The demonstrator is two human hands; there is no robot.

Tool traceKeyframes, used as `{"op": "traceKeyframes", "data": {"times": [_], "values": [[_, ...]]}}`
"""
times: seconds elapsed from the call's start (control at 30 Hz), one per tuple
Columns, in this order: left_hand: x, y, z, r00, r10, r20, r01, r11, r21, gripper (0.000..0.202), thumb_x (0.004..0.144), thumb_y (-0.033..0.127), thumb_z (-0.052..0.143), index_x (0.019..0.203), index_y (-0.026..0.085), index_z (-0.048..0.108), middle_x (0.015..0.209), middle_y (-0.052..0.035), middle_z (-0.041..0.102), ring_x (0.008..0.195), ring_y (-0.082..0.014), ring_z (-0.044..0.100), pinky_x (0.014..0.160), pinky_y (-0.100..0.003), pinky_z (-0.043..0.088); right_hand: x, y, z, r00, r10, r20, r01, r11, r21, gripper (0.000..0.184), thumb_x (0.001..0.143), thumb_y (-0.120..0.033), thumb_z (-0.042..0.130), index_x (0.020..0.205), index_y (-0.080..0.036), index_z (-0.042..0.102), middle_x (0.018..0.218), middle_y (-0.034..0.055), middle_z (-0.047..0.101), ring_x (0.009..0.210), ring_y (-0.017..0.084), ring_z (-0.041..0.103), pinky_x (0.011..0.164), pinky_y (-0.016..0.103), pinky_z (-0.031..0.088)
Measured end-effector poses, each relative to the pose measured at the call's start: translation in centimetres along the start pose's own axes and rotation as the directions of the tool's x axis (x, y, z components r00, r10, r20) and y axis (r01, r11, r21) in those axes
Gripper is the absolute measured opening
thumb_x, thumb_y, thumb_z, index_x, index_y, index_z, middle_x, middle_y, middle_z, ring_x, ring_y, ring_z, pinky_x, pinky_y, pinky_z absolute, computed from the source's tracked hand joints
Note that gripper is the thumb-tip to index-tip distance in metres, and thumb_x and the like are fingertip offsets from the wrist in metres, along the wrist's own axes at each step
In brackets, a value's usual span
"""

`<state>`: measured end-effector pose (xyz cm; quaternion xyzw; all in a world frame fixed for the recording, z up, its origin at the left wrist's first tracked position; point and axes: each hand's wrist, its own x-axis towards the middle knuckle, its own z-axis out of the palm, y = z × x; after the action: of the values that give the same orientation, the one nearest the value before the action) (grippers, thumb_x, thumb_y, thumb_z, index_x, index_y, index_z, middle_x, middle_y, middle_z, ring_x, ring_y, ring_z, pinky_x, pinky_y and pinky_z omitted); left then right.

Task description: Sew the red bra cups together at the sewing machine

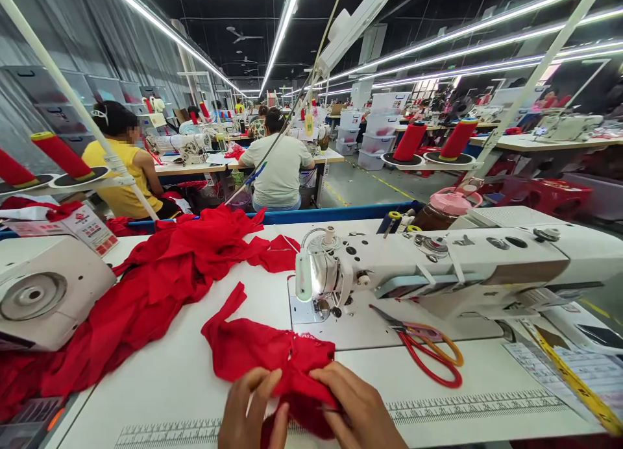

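Note:
A small red fabric piece (265, 355) lies bunched at the front of the white sewing table (195, 377). My left hand (250, 410) pinches its near edge with fingers closed on the cloth. My right hand (357, 410) grips the same piece from the right, fingers pressed into the folds. A strip of the fabric trails up and left toward the larger red fabric pile (160, 274). The white sewing machine (438, 261) stands just behind and to the right, its needle area (331, 306) a short way beyond my hands.
Scissors with red and orange handles (428, 348) lie under the machine arm. A yellow tape measure (574, 377) runs along the right edge. A second machine (43, 293) sits at left. Red thread cones (457, 137) stand on racks. Other workers sit at tables ahead.

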<state>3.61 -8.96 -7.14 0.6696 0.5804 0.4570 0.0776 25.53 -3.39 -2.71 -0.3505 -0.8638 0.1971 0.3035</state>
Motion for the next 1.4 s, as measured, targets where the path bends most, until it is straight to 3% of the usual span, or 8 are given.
{"op": "traceKeyframes", "data": {"times": [0.17,0.37,0.53,0.63,0.8,0.97,1.1,1.4], "values": [[3.4,-2.4,-2.6,0.884,0.410,0.223,-0.459,0.851,0.254,0.039,0.095,0.014,0.047,0.132,0.019,0.058,0.094,-0.0080,0.075,0.080,-0.0215,0.073,0.072,-0.032,0.062,0.2,-1.5,-5.0,0.993,-0.077,-0.090,0.059,0.980,-0.191,0.044,0.086,-0.008,0.044,0.126,-0.022,0.056,0.104,0.0081,0.071,0.090,0.020,0.069,0.075,0.026,0.057],[7.4,-4.7,-7.6,0.825,0.486,0.289,-0.564,0.747,0.353,0.057,0.094,-0.001,0.038,0.145,0.021,0.047,0.084,-0.0002,0.074,0.068,-0.0116,0.070,0.063,-0.018,0.053,-1.1,1.3,-9.9,0.981,-0.153,-0.124,0.030,0.738,-0.674,0.055,0.074,0.004,0.040,0.114,-0.022,0.068,0.101,0.0076,0.072,0.090,0.021,0.069,0.062,0.025,0.054],[12.4,-3.2,-11.0,0.732,0.637,0.241,-0.620,0.477,0.622,0.051,0.096,0.002,0.050,0.145,0.020,0.051,0.106,-0.0047,0.078,0.087,-0.0206,0.073,0.080,-0.031,0.053,0.0,2.9,-13.7,0.952,-0.251,-0.173,0.049,0.686,-0.726,0.062,0.078,0.008,0.038,0.125,-0.021,0.066,0.110,0.0072,0.074,0.099,0.022,0.069,0.079,0.032,0.057],[11.3,-2.1,-11.2,0.685,0.669,0.289,-0.652,0.387,0.652,0.045,0.098,0.003,0.050,0.139,0.018,0.057,0.120,-0.0052,0.076,0.099,-0.0223,0.072,0.095,-0.036,0.049,-1.5,3.7,-14.3,0.955,-0.272,-0.119,0.115,0.708,-0.697,0.065,0.084,0.006,0.037,0.136,-0.025,0.060,0.122,0.0067,0.072,0.113,0.022,0.066,0.089,0.034,0.057],[5.3,-1.4,-8.3,0.627,0.665,0.406,-0.769,0.443,0.461,0.036,0.106,0.036,0.043,0.115,0.018,0.072,0.111,-0.0060,0.079,0.093,-0.0202,0.074,0.080,-0.031,0.055,-4.4,3.8,-11.3,0.983,-0.145,0.111,0.181,0.857,-0.482,0.034,0.094,-0.013,0.050,0.123,-0.023,0.067,0.114,0.0080,0.075,0.101,0.021,0.071,0.076,0.029,0.061],[4.8,0.5,-3.2,0.737,0.639,0.223,-0.676,0.703,0.221,0.029,0.099,0.006,0.046,0.117,0.015,0.067,0.101,-0.0083,0.078,0.093,-0.0185,0.072,0.086,-0.029,0.057,-0.7,1.9,-6.2,0.978,-0.168,0.122,0.188,0.966,-0.175,0.037,0.095,-0.006,0.043,0.120,-0.021,0.065,0.111,0.0088,0.073,0.100,0.018,0.067,0.080,0.028,0.058],[6.7,0.4,0.2,0.792,0.517,0.325,-0.580,0.803,0.136,0.023,0.099,0.009,0.048,0.107,0.016,0.069,0.098,-0.0087,0.074,0.084,-0.0193,0.070,0.072,-0.031,0.059,2.8,2.8,-2.5,0.958,-0.187,0.218,0.205,0.977,-0.059,0.034,0.093,-0.004,0.049,0.114,-0.023,0.069,0.112,0.0045,0.073,0.099,0.017,0.065,0.078,0.026,0.055],[6.8,-0.9,-0.1,0.847,0.378,0.373,-0.448,0.886,0.119,0.028,0.101,0.018,0.050,0.123,0.022,0.066,0.110,-0.0094,0.069,0.093,-0.0210,0.065,0.077,-0.034,0.055,4.3,5.3,-2.6,0.964,-0.194,0.184,0.178,0.979,0.104,0.027,0.098,-0.010,0.049,0.109,-0.019,0.073,0.106,0.0084,0.072,0.095,0.018,0.063,0.076,0.029,0.053]]}}
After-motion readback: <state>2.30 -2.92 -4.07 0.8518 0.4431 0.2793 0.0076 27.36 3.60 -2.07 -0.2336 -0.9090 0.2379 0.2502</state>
